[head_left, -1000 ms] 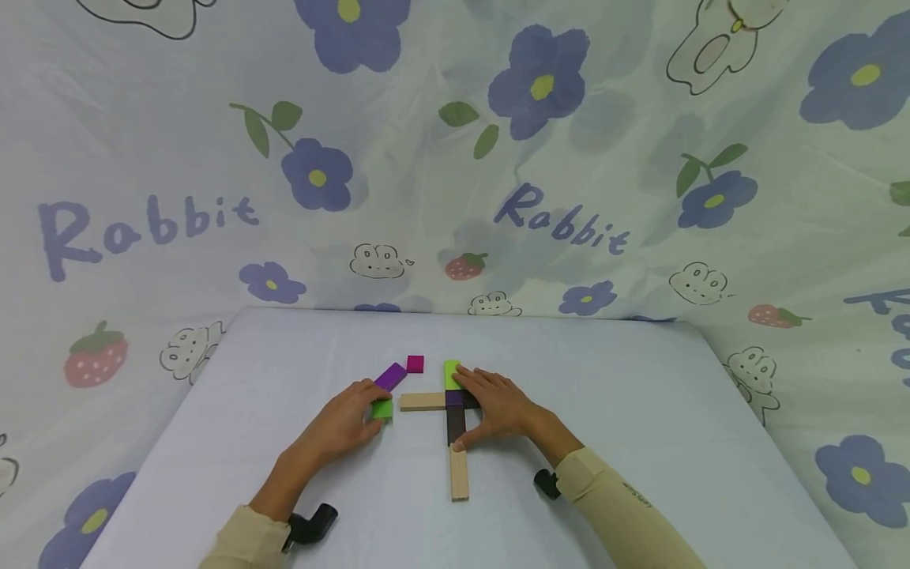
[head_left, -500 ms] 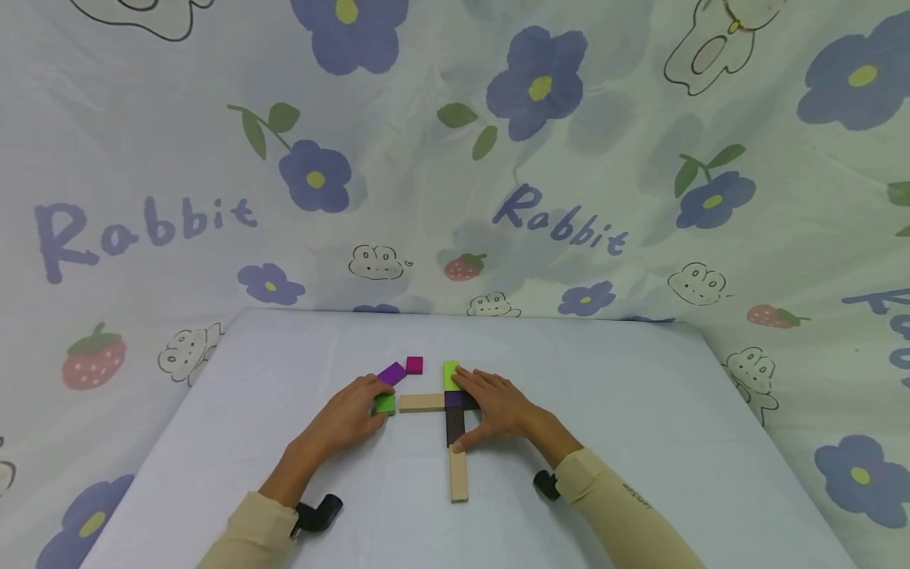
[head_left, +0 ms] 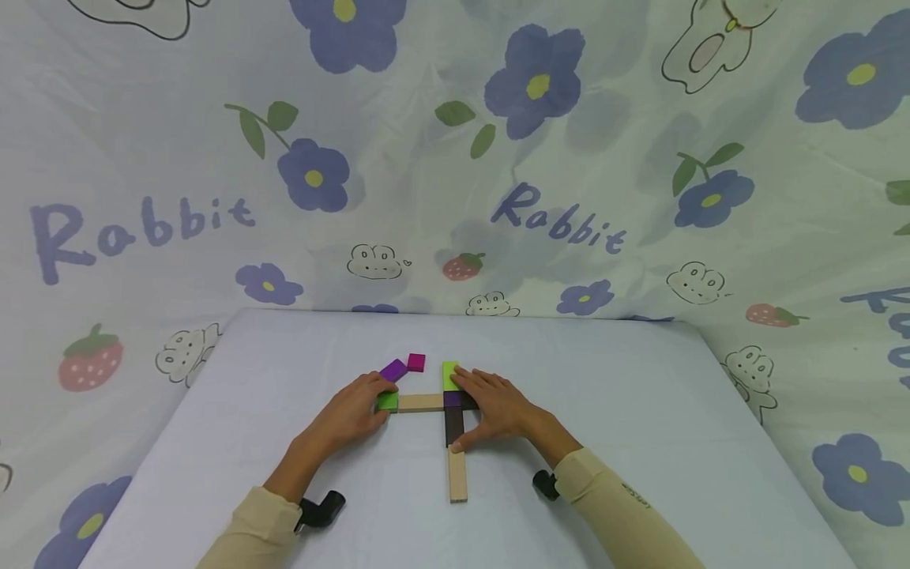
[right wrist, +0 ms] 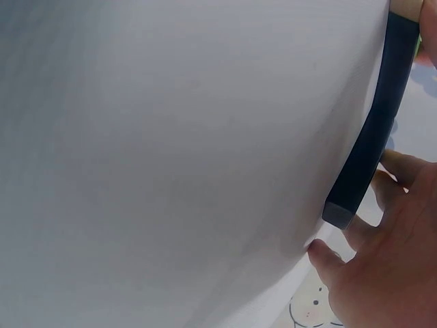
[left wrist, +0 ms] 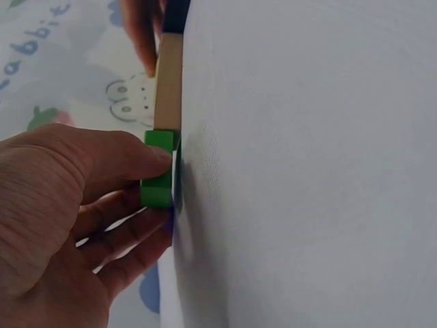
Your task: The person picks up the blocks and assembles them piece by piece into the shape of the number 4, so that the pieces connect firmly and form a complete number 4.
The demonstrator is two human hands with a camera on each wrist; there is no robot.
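In the head view my left hand (head_left: 350, 412) pinches a green block (head_left: 387, 401) between thumb and fingers, its end against a light wooden block (head_left: 421, 403). The left wrist view has the thumb across that green block (left wrist: 157, 196). My right hand (head_left: 503, 407) spreads over the joined blocks: fingertips by the lime green block (head_left: 450, 376), thumb where the black block (head_left: 454, 427) meets a second wooden block (head_left: 458, 476). A dark purple block (head_left: 452, 399) sits at the crossing. Another black block (head_left: 469, 401) is partly hidden beneath the right hand.
A purple block (head_left: 393, 370) lies slanted just beyond the left fingers, close to a magenta cube (head_left: 416, 363). All of it rests on a white-covered table (head_left: 604, 371). Behind hangs a printed curtain (head_left: 419, 190) with flowers and rabbits.
My left hand has moved slightly right with the green block, closing the gap to the wooden block. The purple block and magenta cube have shifted a little. The right hand stays put.
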